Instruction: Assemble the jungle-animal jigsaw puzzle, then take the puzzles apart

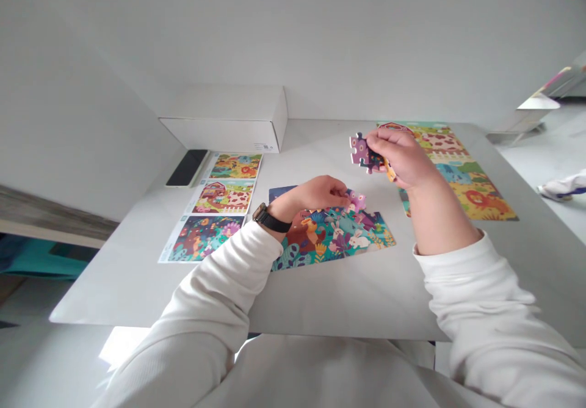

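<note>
Pale walls (348,35) rise behind a whitish worktop (329,310) whose far edge runs along them. Near the middle of this worktop, closer to its near edge than to its far one, lies a partly assembled jigsaw (320,240), with rabbits and a fox-like animal among teal and purple plants; its upper right side is ragged. At that side sits a pink-and-purple piece (358,201), and the left hand (321,193) reaches across the jigsaw to it, fingers curled; I cannot tell whether they pinch the piece or only touch it. The right hand (397,154) is raised above the worktop, beyond the jigsaw's right side, its fingers closed on several puzzle pieces (359,151), the foremost purple with round spots. A dark watch (260,214) circles the left wrist. To the left of the jigsaw, a sheet with three printed pictures (212,225) lies toward the worktop's left edge, and just beside its upper end rests a dark-screened phone (187,168). Behind both, a white box (222,132) stands at the far left corner. Toward the far right corner lie a farm picture (442,141) and, nearer, one with a lion and an elephant (473,191), partly behind the right hand and forearm.
</note>
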Tool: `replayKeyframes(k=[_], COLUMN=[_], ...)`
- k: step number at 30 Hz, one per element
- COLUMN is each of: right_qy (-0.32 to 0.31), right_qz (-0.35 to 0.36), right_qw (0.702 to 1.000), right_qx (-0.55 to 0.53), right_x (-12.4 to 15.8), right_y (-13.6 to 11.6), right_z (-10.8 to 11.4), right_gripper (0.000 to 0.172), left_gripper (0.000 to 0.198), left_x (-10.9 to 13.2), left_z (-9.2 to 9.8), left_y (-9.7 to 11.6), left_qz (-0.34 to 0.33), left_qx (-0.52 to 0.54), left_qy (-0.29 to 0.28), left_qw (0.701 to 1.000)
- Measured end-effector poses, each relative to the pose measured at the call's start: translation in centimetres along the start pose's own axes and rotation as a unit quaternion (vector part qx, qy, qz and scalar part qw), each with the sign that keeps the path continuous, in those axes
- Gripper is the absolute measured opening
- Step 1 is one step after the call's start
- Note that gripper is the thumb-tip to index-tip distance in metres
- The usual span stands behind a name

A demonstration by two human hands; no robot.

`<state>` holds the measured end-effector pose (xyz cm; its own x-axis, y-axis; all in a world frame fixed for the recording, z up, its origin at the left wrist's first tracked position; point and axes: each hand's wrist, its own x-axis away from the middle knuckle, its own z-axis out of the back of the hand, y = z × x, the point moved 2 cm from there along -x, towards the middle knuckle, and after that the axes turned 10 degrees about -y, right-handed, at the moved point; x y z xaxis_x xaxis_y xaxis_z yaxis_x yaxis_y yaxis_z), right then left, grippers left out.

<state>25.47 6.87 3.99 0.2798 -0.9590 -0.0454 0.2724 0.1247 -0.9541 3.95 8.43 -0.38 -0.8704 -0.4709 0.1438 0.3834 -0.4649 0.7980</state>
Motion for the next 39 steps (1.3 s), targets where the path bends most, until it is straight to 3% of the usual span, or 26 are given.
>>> replayKeyframes(k=[3, 7, 12, 15, 17, 21, 23, 29, 32, 35, 39], right_qy=[-0.016, -0.133, -0.263, -0.309, -0.296, -0.152, -0.121, -0.162, -0.153, -0.143, -0.097], right_qz=[-0.018, -0.064, -0.1, -0.117, -0.123, -0.059, -0.049, -0.082, -0.101, -0.096, -0.08], right_qw=[0.999, 0.978, 0.934, 0.906, 0.891, 0.899, 0.893, 0.861, 0.876, 0.91, 0.945], right_qx=[0.041, 0.147, 0.221, 0.265, 0.322, 0.407, 0.43, 0.475, 0.447, 0.377, 0.302], right_x=[0.2, 0.0, -0.8, -1.1, -1.2, -1.8, -2.1, -2.3, -2.2, -2.3, -2.5], right_y=[0.2, 1.3, 3.4, 4.5, 4.9, 5.5, 6.0, 6.8, 6.5, 6.1, 6.0], right_z=[0.8, 0.5, -1.7, -2.7, -2.9, -2.9, -3.5, -5.1, -4.9, -4.3, -3.1], right_gripper=[0.05, 0.042, 0.032, 0.028, 0.025, 0.019, 0.026, 0.028, 0.029, 0.021, 0.018], left_gripper=[0.029, 0.02, 0.004, 0.023, 0.04, 0.045, 0.046, 0.046, 0.039, 0.029, 0.03], left_x=[0.6, 1.6, 2.3, 3.1, 3.8, 4.6, 4.1, 1.1, 0.1, -0.3, -0.4], left_z=[0.2, 0.6, 1.3, 3.2, 4.8, 6.3, 5.6, 1.6, 0.6, 0.5, 0.5], left_y=[-0.2, -0.2, -0.5, -1.5, -2.6, -5.1, -5.8, -4.8, -4.2, -4.1, -4.2], left_qz=[0.012, 0.053, 0.117, 0.163, 0.199, 0.253, 0.244, 0.185, 0.145, 0.105, 0.116], left_qx=[0.002, 0.003, -0.118, -0.182, -0.221, -0.278, -0.281, -0.299, -0.302, -0.27, -0.255], left_qy=[-0.098, -0.174, -0.147, -0.079, -0.025, 0.046, 0.059, 0.079, 0.067, 0.069, 0.096], left_qw=[0.995, 0.983, 0.975, 0.967, 0.954, 0.925, 0.926, 0.933, 0.94, 0.955, 0.955])
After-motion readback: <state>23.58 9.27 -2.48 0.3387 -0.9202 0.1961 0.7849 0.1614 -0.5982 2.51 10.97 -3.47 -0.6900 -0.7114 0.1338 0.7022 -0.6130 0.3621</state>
